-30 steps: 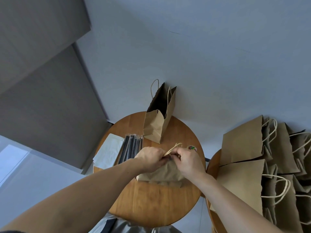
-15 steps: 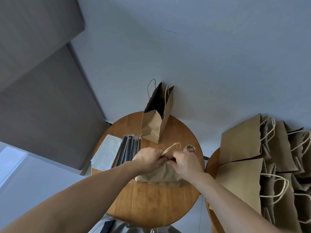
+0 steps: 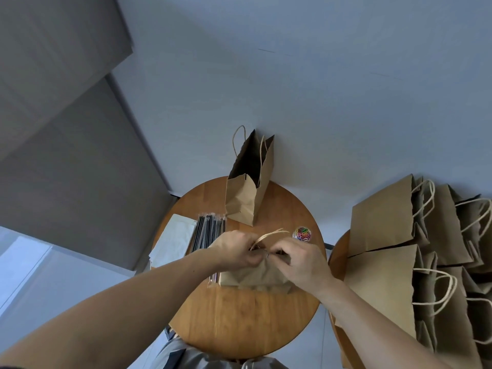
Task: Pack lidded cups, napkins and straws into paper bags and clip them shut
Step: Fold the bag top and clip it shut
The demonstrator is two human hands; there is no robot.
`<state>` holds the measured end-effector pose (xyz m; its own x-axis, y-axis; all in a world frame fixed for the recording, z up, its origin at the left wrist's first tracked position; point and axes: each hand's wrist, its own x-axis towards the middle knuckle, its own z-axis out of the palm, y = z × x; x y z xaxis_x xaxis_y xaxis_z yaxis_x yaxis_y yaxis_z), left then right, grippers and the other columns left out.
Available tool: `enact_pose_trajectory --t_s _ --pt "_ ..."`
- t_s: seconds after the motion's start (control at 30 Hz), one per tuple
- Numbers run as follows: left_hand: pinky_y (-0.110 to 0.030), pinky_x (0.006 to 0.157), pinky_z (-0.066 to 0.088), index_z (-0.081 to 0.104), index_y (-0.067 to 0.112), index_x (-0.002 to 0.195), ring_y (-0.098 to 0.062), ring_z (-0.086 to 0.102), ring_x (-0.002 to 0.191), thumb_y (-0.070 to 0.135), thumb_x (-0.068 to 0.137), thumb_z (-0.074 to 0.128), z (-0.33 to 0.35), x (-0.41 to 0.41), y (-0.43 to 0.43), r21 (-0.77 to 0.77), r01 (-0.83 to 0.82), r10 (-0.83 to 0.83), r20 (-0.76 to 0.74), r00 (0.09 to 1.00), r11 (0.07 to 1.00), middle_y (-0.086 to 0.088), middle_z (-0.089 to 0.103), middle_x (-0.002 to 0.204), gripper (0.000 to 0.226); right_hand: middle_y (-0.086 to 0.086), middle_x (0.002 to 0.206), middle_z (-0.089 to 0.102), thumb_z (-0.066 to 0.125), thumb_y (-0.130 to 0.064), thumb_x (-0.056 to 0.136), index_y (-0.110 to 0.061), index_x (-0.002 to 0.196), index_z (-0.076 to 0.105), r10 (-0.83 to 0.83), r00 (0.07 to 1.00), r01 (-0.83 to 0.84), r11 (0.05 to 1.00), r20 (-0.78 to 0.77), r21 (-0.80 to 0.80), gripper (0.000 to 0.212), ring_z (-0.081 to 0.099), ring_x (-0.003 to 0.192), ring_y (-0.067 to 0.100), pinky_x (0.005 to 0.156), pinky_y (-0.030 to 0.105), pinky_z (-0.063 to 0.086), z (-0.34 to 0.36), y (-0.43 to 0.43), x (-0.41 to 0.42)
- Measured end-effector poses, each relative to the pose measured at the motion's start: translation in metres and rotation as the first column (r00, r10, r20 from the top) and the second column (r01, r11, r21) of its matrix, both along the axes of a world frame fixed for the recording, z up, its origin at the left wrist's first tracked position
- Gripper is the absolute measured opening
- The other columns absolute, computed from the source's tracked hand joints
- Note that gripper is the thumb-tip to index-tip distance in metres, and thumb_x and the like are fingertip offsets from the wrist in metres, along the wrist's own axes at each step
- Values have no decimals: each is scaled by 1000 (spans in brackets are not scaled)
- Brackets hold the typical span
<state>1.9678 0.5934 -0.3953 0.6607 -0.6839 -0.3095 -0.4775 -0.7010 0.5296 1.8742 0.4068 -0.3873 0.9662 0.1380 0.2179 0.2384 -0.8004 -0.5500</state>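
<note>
Left hand [image 3: 237, 249], right hand [image 3: 298, 259] both pinched closed on paper bag [image 3: 255, 275] top, round table [image 3: 239, 315].

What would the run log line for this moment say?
stage: clipping bag shut | left hand: pinching bag top | right hand: pinching bag top | paper clip tub: beside bag | open bag: upright behind

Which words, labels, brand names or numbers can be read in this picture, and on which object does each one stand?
None can be read.
The paper bags, such as the open bag and the one under both hands, show plain brown faces.
The napkins, straws and paper clip container show no legible print.
</note>
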Motion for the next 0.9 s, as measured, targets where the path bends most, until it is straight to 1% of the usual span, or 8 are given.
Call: enact_pose_trajectory --t_s 0.07,0.13,0.27,0.43,0.53,0.63,0.73,0.9 --pt "-21 65 49 59 41 91 -4 60 72 56 80 58 0 2 10 5 -37 37 -18 999 999 19 62 76 18 -7 77 65 72 -28 85 -15 78 66 -58 990 51 997 125 56 15 60 67 7 55 28 53 3 -8 -8" --pt "-14 70 49 58 45 113 6 60 79 62 73 66 -5 5 24 1 -94 93 -79 992 996 25 62 90 43 -10 79 59 72 -36 81 -19 82 62 -153 978 148 988 139 48 20 55 70 5 59 23 51 1 -18 -14" --pt "-14 80 46 50 38 133 4 59 98 62 64 74 -18 1 54 -2 -219 215 -177 960 976 29 57 108 78 -11 129 51 71 -52 76 -28 132 49 -241 933 225 970 -266 -90 65 43 123 10 103 33 43 -16 -33 -25" --pt "-9 60 45 64 43 104 8 58 79 46 73 77 -32 -14 68 53 -360 363 -186 913 932 22 62 105 35 -13 132 43 84 -28 73 -23 143 42 -385 881 423 902 -276 91 81 34 120 -3 102 22 33 -33 -32 -28" --pt "-25 65 56 68 44 95 -2 64 79 38 78 73 -31 -21 62 34 -375 375 -195 906 926 17 67 99 19 -16 126 49 83 -25 75 -29 139 45 -352 796 472 871 -493 139 74 44 119 4 98 23 37 -37 -35 -27" --pt "-37 74 59 71 38 105 -15 67 83 30 85 66 -29 -25 55 97 -392 403 -183 897 915 8 71 99 22 -13 122 55 81 -21 78 -31 131 53 -358 736 532 831 -575 163 61 50 113 9 91 23 42 -45 -35 -28" --pt "-28 60 52 69 31 116 -14 65 78 28 93 59 -30 -27 54 163 -379 403 -154 902 911 5 70 98 26 -12 117 57 82 -19 77 -32 127 55 -406 704 604 773 -582 192 58 53 109 12 89 26 46 -50 -36 -31" --pt "-24 47 36 68 25 83 -13 53 59 23 93 54 -16 -32 54 140 -428 447 -158 880 893 5 58 68 17 -12 91 60 75 -24 85 -20 117 64 -469 703 575 817 -535 41 34 62 90 16 76 25 46 -48 -36 -41"
